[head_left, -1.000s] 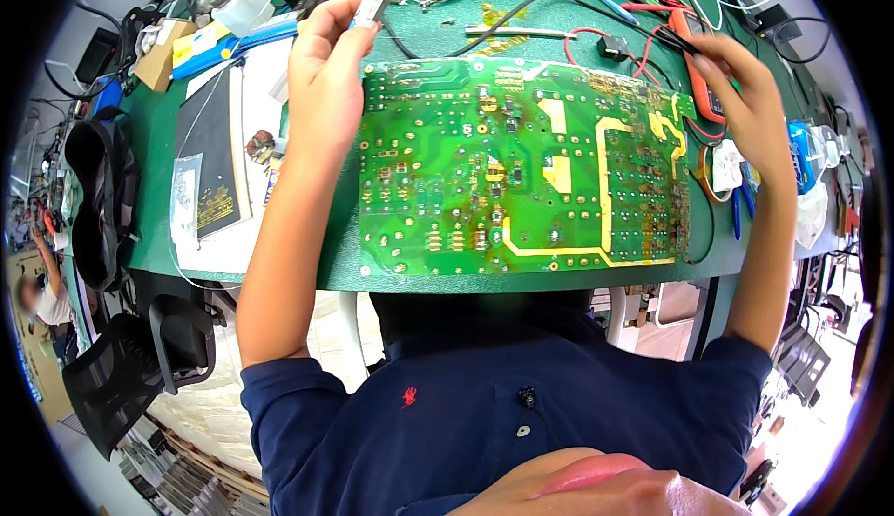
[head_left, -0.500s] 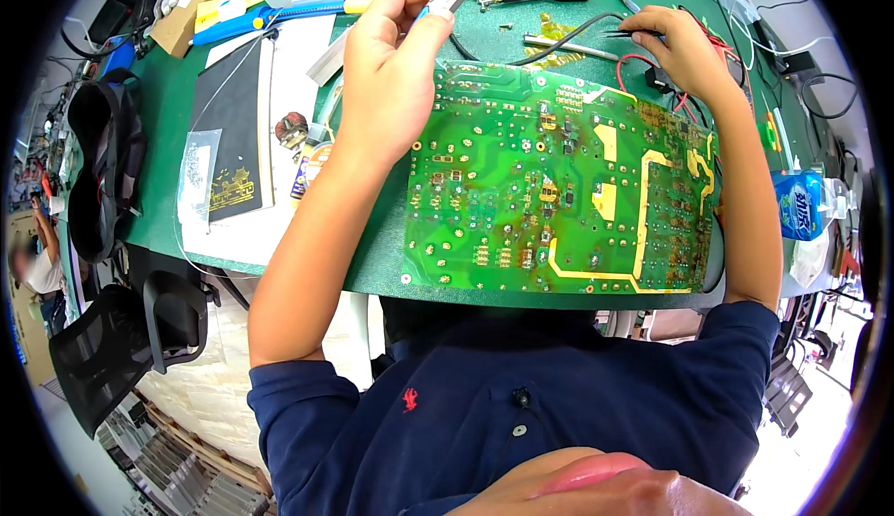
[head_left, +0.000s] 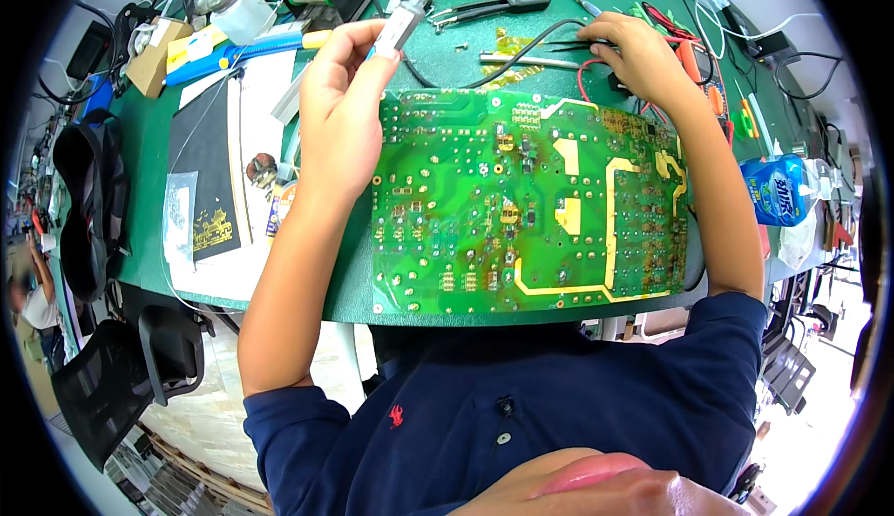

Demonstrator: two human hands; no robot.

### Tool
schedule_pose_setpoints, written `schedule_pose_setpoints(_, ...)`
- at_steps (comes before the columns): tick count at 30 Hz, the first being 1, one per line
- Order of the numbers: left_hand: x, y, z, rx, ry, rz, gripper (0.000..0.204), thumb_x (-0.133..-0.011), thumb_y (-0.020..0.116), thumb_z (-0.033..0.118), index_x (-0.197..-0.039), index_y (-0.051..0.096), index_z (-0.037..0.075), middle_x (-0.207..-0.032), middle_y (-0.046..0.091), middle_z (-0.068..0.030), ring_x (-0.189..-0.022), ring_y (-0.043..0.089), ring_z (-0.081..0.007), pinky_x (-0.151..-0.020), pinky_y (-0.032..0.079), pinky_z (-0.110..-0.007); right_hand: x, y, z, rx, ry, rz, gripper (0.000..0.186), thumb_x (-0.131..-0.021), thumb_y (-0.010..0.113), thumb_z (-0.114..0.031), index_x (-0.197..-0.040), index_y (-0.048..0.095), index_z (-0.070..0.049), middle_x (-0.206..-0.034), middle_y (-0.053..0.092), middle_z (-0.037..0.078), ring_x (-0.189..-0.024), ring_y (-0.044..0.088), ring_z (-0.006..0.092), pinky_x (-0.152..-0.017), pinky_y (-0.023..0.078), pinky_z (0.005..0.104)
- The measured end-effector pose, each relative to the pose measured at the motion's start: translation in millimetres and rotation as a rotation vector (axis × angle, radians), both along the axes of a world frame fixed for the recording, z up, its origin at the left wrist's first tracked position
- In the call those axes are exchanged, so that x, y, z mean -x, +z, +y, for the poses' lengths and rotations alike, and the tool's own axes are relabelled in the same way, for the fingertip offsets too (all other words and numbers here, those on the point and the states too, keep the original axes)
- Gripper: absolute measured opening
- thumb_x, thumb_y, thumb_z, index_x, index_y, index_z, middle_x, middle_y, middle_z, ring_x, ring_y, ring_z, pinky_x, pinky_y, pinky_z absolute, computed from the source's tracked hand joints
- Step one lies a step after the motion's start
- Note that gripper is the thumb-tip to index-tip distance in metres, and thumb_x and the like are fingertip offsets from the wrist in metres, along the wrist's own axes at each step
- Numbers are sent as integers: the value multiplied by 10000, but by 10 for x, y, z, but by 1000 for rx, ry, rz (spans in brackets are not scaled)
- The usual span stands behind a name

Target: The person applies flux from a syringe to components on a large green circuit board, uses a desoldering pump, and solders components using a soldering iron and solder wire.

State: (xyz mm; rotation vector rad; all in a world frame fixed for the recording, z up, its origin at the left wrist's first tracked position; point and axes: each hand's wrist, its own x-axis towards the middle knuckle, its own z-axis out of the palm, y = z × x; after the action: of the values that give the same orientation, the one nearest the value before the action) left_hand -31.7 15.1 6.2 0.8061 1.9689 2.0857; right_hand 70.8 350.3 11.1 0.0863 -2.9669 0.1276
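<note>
On the bench (head_left: 349, 278), the green circuit board (head_left: 447, 181) lies bodyward of both grips, neither tool on it; how much is done or left cannot be told. The left hand (head_left: 340, 115) is closed around a grey tube (head_left: 400, 27); the right hand (head_left: 635, 55) pinches dark tweezers (head_left: 575, 47).

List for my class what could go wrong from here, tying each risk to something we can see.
1. The circuit board lies close to the near edge of the table, with the left hand beside its upper left corner; a bump might send it over.
2. The right hand holds what look like thin dark tweezers near the black cable, so they could snag it.
</note>
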Motion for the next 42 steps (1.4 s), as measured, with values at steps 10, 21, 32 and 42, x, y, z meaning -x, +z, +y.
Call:
schedule_pose_setpoints(10,-2,18,1,-15,-14,-27,319,-958,568,149,-1228,616,-13,-1051,667,-65,-945,576,-126,-912,442,-279,-16,-19,167,10,-30,-11,189,-862,641,-55,-1044,693,-55,-992,652,108,-971,620,327,-861,504,419)
schedule_pose_setpoints(21,-13,-1,6,0,-12,-21,316,-954,579,153,-1220,623,-12,-1039,679,-69,-944,581,-127,-923,438,-284,-115,-25,256,15,-40,6,189,-874,626,-43,-1044,704,-66,-1010,653,97,-963,626,322,-845,505,417)
schedule_pose_setpoints(32,-5,27,-17,71,3,0,293,-967,547,141,-1198,619,-23,-1075,645,-56,-961,564,-118,-897,438,-273,-56,140,169,222,0,76,172,-851,689,-84,-1014,710,-33,-934,696,103,-893,658,259,-818,522,383)
schedule_pose_setpoints(42,-19,68,12,239,34,266,234,-955,593,88,-1165,618,-13,-1040,643,-46,-948,568,-113,-866,444,-268,1104,112,1045,1285,-601,399,703,-901,742,-324,-1427,424,18,-1153,657,143,-948,680,219,-736,582,319)
